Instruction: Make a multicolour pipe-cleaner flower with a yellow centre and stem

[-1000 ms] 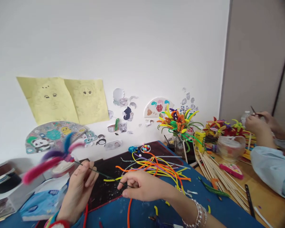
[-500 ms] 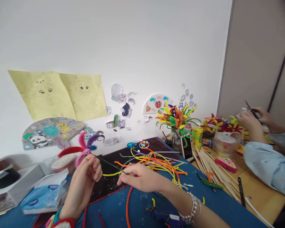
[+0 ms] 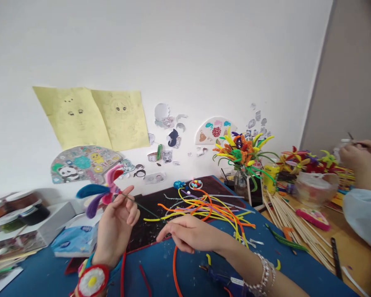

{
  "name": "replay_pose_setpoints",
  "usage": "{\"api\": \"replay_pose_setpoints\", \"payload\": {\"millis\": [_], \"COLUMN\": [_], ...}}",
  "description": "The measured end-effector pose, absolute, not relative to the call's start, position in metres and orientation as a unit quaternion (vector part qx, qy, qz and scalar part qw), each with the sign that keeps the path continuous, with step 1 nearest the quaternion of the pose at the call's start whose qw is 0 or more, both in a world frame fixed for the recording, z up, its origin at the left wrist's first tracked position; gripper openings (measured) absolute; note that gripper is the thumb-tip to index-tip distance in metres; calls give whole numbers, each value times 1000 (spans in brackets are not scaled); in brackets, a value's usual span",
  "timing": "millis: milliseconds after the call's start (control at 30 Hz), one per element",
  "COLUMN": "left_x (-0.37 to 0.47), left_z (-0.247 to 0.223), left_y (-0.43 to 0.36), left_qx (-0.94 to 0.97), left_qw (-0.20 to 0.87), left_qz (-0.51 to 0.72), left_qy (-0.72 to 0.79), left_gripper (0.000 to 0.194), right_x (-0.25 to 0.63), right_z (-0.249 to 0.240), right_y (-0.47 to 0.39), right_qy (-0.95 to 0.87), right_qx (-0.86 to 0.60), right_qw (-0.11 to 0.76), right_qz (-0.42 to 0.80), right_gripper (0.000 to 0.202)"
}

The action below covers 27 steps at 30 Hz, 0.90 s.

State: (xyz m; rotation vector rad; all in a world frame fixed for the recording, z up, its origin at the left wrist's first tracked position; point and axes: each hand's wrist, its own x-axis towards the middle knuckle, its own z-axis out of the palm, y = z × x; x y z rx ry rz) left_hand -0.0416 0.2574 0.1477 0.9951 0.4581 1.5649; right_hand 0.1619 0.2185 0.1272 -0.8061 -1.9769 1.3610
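White wall [image 3: 185, 49]: two yellow sheets [image 3: 123, 123] with drawings and two fan-shaped pictures [image 3: 214, 134] are carried; the left fan is partly covered.
Flower [image 3: 107, 197]: one is held in the air, to the left of the black board [image 3: 142, 231]; at least four petals are counted, in blue, purple, pink and red.
Left hand [image 3: 120, 218]: the green stem [image 3: 145, 207] is pinched between thumb and first finger, just below the petals; the other fingers are loosely curled.
Right hand [image 3: 185, 234]: the fingers are bent down at the far end of the stem; that end is hidden, so whether it is pinched cannot be told.
Loose strips [image 3: 204, 214]: one heap is spread over the right edge of the board; too tangled to be counted.
Blue table [image 3: 160, 268]: one orange strip [image 3: 175, 268] is cut off at the bottom of the view; one blue tool [image 3: 218, 274] is half hidden under the right forearm.
Vase [image 3: 241, 185]: one is stood beyond the board's far right corner, with one bunch of flowers [image 3: 245, 146].
Co-worker: one sleeve [image 3: 363, 214] is cut off at the right; the thin dark thing in the fingers is hard to make out.
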Motion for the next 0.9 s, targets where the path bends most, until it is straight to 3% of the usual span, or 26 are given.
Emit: {"api": "replay_pose_setpoints", "payload": {"millis": [300,433,600,900], "left_x": [-50,-61,-76,-83], "left_z": [149,157,166,162], "left_y": [253,245,247,263], "left_qx": [428,420,398,382], "left_qw": [546,555,547,535], "left_qz": [698,701,728,742], "left_qy": [175,155,116,135], "left_gripper": [17,11,18,18], "right_x": [168,192,226,226], "right_z": [127,145,165,172], "right_y": [223,209,189,174], "right_qy": [-719,-749,-748,-768], "right_qx": [-365,-404,-498,-470], "right_qw": [298,324,395,434], "right_qz": [510,413,193,39], "right_gripper": [23,24,26,25]}}
